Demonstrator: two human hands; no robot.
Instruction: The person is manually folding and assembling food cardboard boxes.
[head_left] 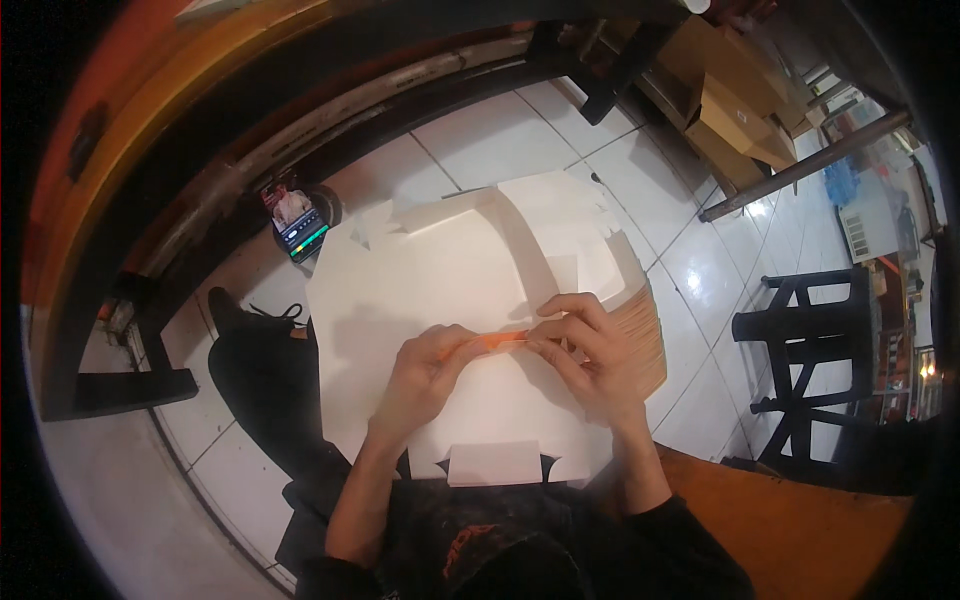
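Note:
A white cardboard sheet [400, 280] with creased flaps lies across my lap, like a partly folded box. Over its middle, my left hand [425, 372] and my right hand [592, 360] pinch the two ends of a narrow orange strip [506, 338]. Whether this strip is a loose piece or the edge of a cardboard flap, I cannot tell. The fingers of both hands are closed at the strip, and the right hand's upper fingers are bent above it. A small white flap [494, 464] stands at the sheet's near edge, against my dark clothing.
A stack of cardboard sheets [632, 325] fans out beside my right hand. At the far left a lit phone [298, 225] rests on a dark round stand. Brown cardboard boxes [740, 115] sit at the far right, and a black stool [815, 340] stands on the white tiled floor [695, 290].

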